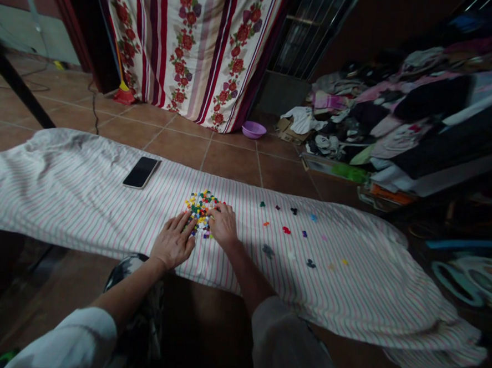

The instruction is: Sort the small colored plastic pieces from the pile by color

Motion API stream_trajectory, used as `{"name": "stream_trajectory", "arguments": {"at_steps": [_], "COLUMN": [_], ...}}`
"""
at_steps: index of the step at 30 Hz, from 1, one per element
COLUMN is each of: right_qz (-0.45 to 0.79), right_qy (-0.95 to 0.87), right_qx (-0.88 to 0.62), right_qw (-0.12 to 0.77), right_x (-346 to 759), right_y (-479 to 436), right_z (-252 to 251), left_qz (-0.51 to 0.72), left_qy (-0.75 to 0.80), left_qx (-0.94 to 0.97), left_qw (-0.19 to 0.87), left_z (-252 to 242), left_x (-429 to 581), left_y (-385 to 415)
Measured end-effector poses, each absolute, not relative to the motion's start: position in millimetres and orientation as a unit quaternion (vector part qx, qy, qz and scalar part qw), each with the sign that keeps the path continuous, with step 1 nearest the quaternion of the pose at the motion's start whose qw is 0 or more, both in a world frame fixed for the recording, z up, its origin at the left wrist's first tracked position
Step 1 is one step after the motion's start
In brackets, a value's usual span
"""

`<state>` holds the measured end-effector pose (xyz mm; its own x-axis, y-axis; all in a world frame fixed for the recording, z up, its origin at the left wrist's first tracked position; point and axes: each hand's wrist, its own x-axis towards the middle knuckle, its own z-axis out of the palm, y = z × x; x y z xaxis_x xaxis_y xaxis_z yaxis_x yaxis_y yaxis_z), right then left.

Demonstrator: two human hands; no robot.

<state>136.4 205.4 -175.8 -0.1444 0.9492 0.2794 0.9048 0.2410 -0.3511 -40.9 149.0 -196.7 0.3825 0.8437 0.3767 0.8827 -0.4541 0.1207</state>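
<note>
A pile of small multicoloured pieces point(203, 206) lies on a striped cloth point(90, 197). My left hand point(175, 239) rests at the pile's lower left edge, fingers spread over it. On the right side of the pile is my right hand point(223, 222), its fingers bent down among the pieces; whatever they hold is hidden. Further right, small groups sorted by colour sit apart: green point(262, 204), black point(294, 211), blue point(313, 217), red point(286, 230), grey point(268, 251), dark grey point(310, 263) and yellow point(345, 261), among others.
A phone point(141, 172) lies on the cloth, left of the pile. Beyond are a floral curtain point(196, 47), a purple basin point(254, 130) and a red broom point(125, 94) on the tiled floor. Heaped clothes point(384, 103) fill the right back.
</note>
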Motion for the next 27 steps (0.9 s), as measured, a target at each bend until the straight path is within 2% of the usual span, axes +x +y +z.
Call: {"name": "stream_trajectory", "arguments": {"at_steps": [17,23,27], "right_qz": [0.043,0.058,0.113], "right_qy": [-0.77,-0.766,-0.721], "right_qx": [-0.606,-0.584,-0.589], "right_qw": [0.198,0.262,0.346], "right_x": [135,138,139], "right_y": [211,205,201], "right_z": [-172,-175,-178], "left_qz": [-0.186,-0.186,-0.187], "left_qy": [-0.522,-0.524,-0.524], "left_qx": [-0.831,-0.83,-0.83], "left_qw": [0.041,0.046,0.049], "left_z": [-193,-192,-192], "left_x": [-41,-41,-41], "left_y": [148,148,147]}}
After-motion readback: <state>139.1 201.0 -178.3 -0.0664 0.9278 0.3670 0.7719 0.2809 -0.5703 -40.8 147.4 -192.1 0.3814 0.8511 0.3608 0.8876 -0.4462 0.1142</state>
